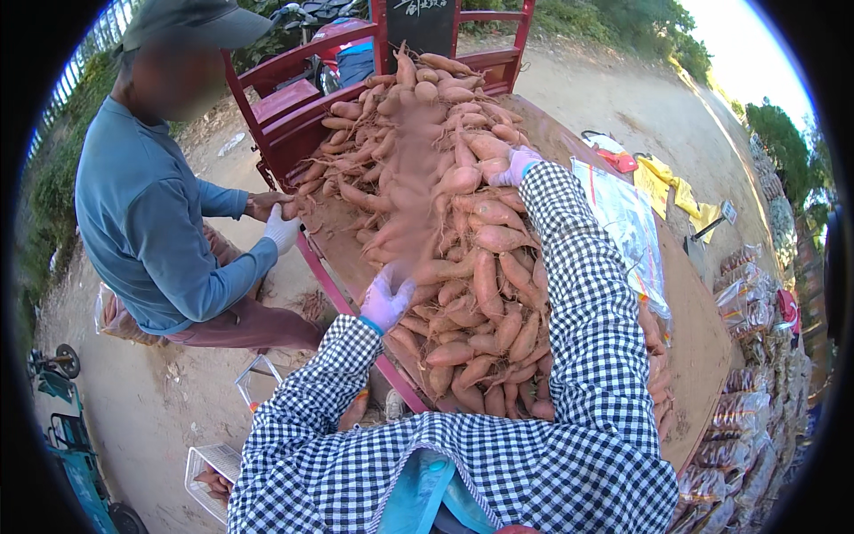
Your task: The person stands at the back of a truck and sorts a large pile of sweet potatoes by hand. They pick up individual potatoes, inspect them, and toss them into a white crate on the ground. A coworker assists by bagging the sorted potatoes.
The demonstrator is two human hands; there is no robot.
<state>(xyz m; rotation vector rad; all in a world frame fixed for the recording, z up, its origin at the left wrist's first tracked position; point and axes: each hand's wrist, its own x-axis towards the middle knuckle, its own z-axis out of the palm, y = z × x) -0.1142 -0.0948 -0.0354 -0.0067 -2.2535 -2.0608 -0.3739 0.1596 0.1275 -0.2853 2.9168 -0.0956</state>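
Note:
A large heap of sweet potatoes (487, 280) with thin roots lies on the flat bed of a red cart (700, 374). My left hand (387, 298), in a pale purple glove, is at the heap's left edge with thumb and fingers apart, and nothing shows between them. Farther out, my right hand (515, 167), gloved alike, rests on sweet potatoes at the heap's right side. Its fingers are partly hidden, so its hold cannot be told. Both my sleeves are black-and-white checked.
At the left a person (153, 220) holds a sweet potato by the cart's edge. A clear plastic bag (624, 227) lies right of the heap. White basket (213, 477) stands lower left; yellow cloths (667, 187) lie beyond the bed; filled bags (727, 427) are stacked at right.

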